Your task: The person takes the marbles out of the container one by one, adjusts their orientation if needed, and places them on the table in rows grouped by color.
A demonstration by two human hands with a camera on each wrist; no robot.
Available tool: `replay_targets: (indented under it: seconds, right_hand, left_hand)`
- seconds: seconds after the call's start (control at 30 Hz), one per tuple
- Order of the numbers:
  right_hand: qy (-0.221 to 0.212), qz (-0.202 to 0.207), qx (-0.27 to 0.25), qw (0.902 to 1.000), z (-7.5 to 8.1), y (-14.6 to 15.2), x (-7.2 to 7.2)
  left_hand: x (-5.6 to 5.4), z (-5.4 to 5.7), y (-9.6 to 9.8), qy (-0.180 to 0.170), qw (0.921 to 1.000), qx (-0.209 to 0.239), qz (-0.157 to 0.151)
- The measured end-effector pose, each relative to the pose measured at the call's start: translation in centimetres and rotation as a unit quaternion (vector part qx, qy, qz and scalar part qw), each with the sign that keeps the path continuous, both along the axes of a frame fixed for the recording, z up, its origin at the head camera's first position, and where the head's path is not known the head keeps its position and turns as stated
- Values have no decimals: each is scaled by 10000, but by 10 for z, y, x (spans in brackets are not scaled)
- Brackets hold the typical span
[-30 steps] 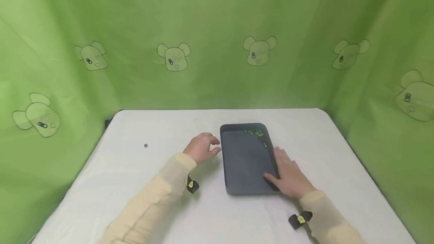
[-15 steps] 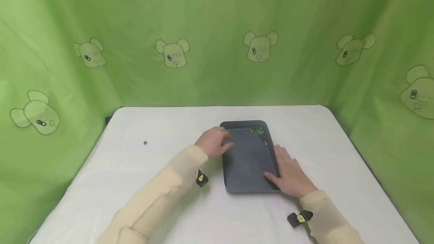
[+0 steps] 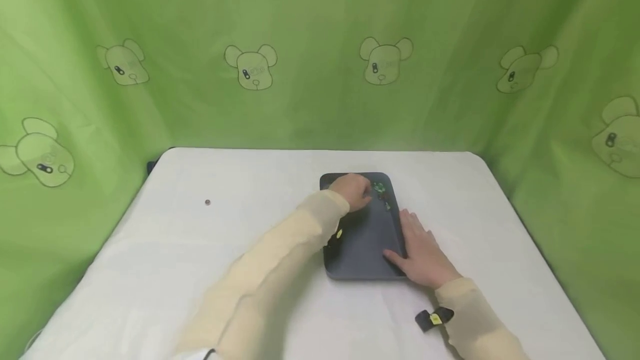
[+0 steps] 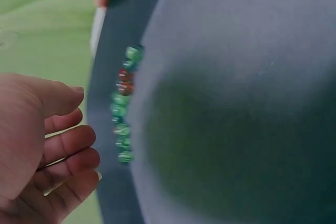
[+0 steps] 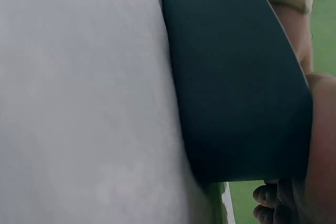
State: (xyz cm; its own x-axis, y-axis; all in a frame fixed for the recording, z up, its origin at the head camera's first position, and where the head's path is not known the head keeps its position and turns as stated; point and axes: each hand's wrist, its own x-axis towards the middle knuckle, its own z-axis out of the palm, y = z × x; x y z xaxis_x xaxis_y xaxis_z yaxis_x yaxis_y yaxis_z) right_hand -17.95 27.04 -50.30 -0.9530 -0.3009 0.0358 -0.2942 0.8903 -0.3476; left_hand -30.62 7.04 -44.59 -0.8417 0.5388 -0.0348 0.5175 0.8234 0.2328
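Note:
My left hand [image 3: 351,192] reaches over the far part of a dark grey tray [image 3: 367,243], its fingers loosely bent. In the left wrist view that hand [image 4: 52,140] has nothing visible between thumb and fingers and stands beside a row of shiny beads [image 4: 122,109]. Most beads are green; a few are reddish brown. They lie inside the tray along its wall, at the far right corner in the head view. My right hand [image 3: 422,251] rests on the tray's right rim, fingers straight along the outside and thumb over the inside.
A small brownish round piece [image 3: 207,202] lies by itself on the white-covered table [image 3: 165,271], left of the tray. Green curtains [image 3: 310,115] with bear-head drawings surround the table at the back and sides.
My left hand has moved right, from beside the tray's left edge to above its far part near the beads. The right hand has kept its place on the rim.

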Motion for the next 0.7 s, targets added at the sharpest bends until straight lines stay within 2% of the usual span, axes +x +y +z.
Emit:
replay_targets:
  seconds: [0.13,0.33,0.5,0.7]
  right_hand:
    - [8,-24,18,10000,-2,-2,0]
    - [-4,-11,-43,10000,-1,-3,-2]
    - [-105,-74,-22,9999,0,-5,-1]
    - [-111,-94,13,9999,0,-4,1]
  left_hand:
    - [-11,-18,12,-190,9993,138,304]
    - [-8,-22,24,-289,9973,220,636]
    - [-7,-30,33,-388,9961,267,746]
    - [-9,-36,37,-313,9957,303,816]
